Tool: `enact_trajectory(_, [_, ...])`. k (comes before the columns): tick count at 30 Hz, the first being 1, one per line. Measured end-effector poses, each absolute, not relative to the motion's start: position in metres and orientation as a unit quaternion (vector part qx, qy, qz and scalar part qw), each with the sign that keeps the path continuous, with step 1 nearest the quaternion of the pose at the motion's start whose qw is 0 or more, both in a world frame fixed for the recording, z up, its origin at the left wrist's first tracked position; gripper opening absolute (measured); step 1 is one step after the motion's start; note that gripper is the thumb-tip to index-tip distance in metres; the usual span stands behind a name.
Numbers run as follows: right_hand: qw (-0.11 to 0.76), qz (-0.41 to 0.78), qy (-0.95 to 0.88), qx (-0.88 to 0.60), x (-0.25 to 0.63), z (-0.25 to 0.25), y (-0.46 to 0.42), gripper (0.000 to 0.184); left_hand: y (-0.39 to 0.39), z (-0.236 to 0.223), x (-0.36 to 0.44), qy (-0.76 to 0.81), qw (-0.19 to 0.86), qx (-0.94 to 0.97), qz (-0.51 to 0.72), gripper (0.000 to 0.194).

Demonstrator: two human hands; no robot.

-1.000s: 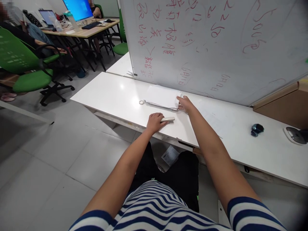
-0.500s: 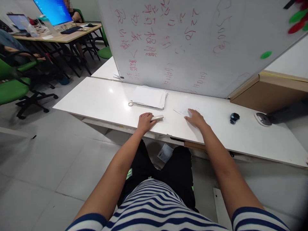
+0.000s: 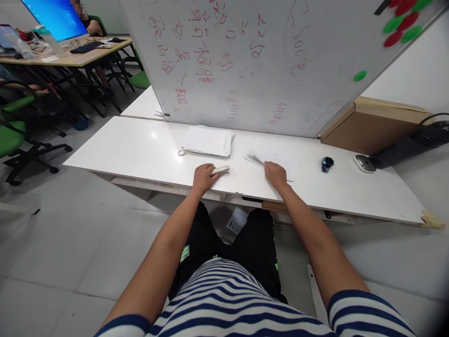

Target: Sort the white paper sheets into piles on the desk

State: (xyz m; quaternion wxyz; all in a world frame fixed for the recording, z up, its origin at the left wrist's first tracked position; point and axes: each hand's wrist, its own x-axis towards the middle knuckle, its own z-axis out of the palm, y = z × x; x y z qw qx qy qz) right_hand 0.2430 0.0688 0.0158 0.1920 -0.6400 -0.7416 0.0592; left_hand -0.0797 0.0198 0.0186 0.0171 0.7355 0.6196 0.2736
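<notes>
My left hand (image 3: 202, 177) rests on the white table (image 3: 140, 150) with its fingers closed round a small white stapler (image 3: 220, 170). My right hand (image 3: 275, 174) lies on a thin set of white sheets (image 3: 280, 161) near the table's front edge, its fingers pinching the sheets' left corner. A thicker stack of white paper (image 3: 207, 140) lies behind the left hand, with a metal ring (image 3: 181, 152) at its left corner.
A large whiteboard (image 3: 252, 61) with red writing stands along the table's far edge. A small dark object (image 3: 327, 164), a mouse (image 3: 365, 163) and a cardboard box (image 3: 372, 126) are to the right. Green chairs (image 3: 14, 135), desks and other people are at the far left.
My right hand left the paper stack, swung right and drew back to the thin sheets near the front edge. The left hand stayed on the stapler. The view shifted right.
</notes>
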Motion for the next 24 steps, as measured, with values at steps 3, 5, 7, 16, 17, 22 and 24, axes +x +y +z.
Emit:
enact_trajectory(3, [0.230,0.064,-0.704,-0.669,0.239,0.016,0.068,0.038,0.021,0.018,-0.080,0.618,0.021,0.738,0.270,0.034])
enact_trajectory(5, [0.265,0.093,-0.674,-0.683,0.240,0.015,0.069,0.035,0.021,0.018,-0.081,0.616,0.023,0.741,0.266,0.034])
enact_trajectory(7, [0.300,0.143,-0.650,-0.683,0.242,0.013,0.071,0.033,0.021,0.018,-0.081,0.617,0.020,0.741,0.264,0.034])
enact_trajectory(16, [0.467,0.198,-0.515,-0.691,0.235,0.034,0.068,0.035,0.019,0.019,-0.083,0.601,0.011,0.746,0.289,0.035])
enact_trajectory(17, [0.492,0.174,-0.513,-0.681,0.232,0.040,0.059,0.035,0.019,0.019,-0.084,0.596,0.014,0.748,0.292,0.039])
enact_trajectory(22, [0.525,0.002,-0.616,-0.587,0.211,0.043,-0.010,0.031,0.015,0.018,-0.088,0.560,-0.038,0.752,0.345,0.061])
enact_trajectory(24, [0.489,-0.012,-0.664,-0.565,0.197,0.027,-0.037,0.028,0.009,0.017,-0.087,0.511,-0.075,0.779,0.357,0.060])
